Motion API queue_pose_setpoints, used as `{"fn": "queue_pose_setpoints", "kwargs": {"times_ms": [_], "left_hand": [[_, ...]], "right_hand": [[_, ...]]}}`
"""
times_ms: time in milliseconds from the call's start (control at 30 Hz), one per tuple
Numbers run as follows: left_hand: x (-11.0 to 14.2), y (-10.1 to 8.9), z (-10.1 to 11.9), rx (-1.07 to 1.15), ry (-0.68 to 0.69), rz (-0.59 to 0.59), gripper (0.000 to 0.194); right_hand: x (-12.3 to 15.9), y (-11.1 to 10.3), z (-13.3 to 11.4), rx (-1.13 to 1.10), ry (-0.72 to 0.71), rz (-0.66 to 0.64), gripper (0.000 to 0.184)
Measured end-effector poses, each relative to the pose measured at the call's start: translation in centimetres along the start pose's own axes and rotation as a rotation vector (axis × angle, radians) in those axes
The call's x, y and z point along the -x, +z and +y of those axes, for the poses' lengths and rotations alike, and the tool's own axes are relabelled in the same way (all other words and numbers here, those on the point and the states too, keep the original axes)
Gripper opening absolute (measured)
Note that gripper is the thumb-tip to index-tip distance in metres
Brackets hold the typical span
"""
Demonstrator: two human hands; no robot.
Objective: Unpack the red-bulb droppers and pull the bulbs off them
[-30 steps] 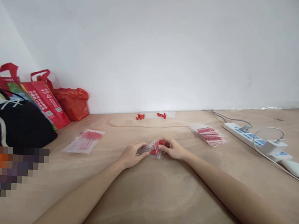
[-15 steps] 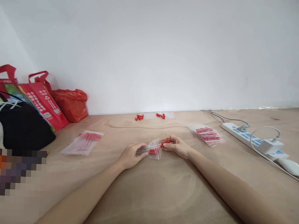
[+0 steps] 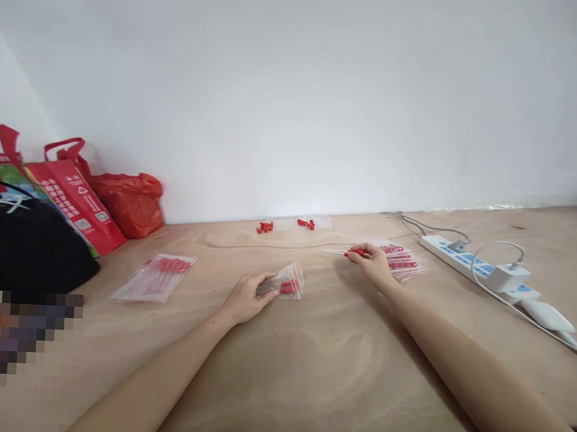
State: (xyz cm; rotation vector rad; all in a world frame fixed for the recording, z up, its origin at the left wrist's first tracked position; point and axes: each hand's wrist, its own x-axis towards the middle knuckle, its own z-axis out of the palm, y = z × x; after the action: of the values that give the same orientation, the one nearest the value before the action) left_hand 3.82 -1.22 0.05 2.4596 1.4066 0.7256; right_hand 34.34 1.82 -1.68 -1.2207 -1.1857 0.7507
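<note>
My left hand (image 3: 246, 299) grips a clear zip bag (image 3: 297, 276) just above the table. Inside the bag are several thin metal shafts with red handles (image 3: 287, 287), and its red-striped mouth faces right. Pinched in my right hand (image 3: 373, 265) is a small red-handled screwdriver (image 3: 354, 252), its thin pale shaft pointing left. That hand is beside a stack of zip bags with red-handled pieces (image 3: 404, 264), partly covering it. To the left lies a flat zip bag of red-handled tools (image 3: 157, 279).
Small red pieces (image 3: 265, 227) and another clear bag (image 3: 324, 223) lie by the wall. A white power strip (image 3: 453, 253) with plugs and cables occupies the right side. Red shopping bags (image 3: 76, 198), a red plastic bag (image 3: 137, 201) and a black bag (image 3: 40, 248) stand at left.
My right hand has drawn the red-handled screwdriver out of the zip bag and moved it right and away from me. My left hand still holds the bag. The view has shifted slightly.
</note>
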Motion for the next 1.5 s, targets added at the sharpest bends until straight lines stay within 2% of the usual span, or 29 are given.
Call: {"fn": "queue_pose_setpoints", "kwargs": {"times_ms": [133, 267, 433, 833, 1167, 1367, 1433, 1500], "left_hand": [[0.1, -0.1, 0.0, -0.017, 0.039, 0.039, 0.042], [0.1, -0.1, 0.1, -0.023, 0.113, 0.059, 0.037], [0.1, 0.0, 0.0, -0.02, 0.11, 0.032, 0.033], [0.0, 0.2, -0.3, -0.029, 0.112, 0.021, 0.031], [-0.1, 0.2, -0.3, -0.044, 0.106, -0.012, 0.032], [-0.1, 0.2, -0.2, -0.055, 0.127, 0.029, 0.031], [0.0, 0.1, -0.1, -0.056, 0.152, 0.064, 0.031], [0.0, 0.1, -0.1, -0.043, 0.172, 0.087, 0.029]], "right_hand": [[0.6, 0.6, 0.3, 0.199, -0.133, 0.074, 0.014], [1.5, 1.5, 0.1, 0.368, -0.245, 0.003, 0.005], [1.8, 1.9, 0.5, 0.652, -0.33, -0.038, 0.011], [0.1, 2.4, 1.4, 0.713, -0.19, 0.141, 0.022], [0.2, 1.8, 1.3, 0.733, -0.13, 0.115, 0.031], [0.6, 1.0, 0.5, 0.726, -0.111, 0.112, 0.035], [1.0, 1.2, -0.1, 0.729, -0.129, 0.134, 0.033], [1.5, 1.8, -0.7, 0.706, -0.204, 0.096, 0.027]]}}
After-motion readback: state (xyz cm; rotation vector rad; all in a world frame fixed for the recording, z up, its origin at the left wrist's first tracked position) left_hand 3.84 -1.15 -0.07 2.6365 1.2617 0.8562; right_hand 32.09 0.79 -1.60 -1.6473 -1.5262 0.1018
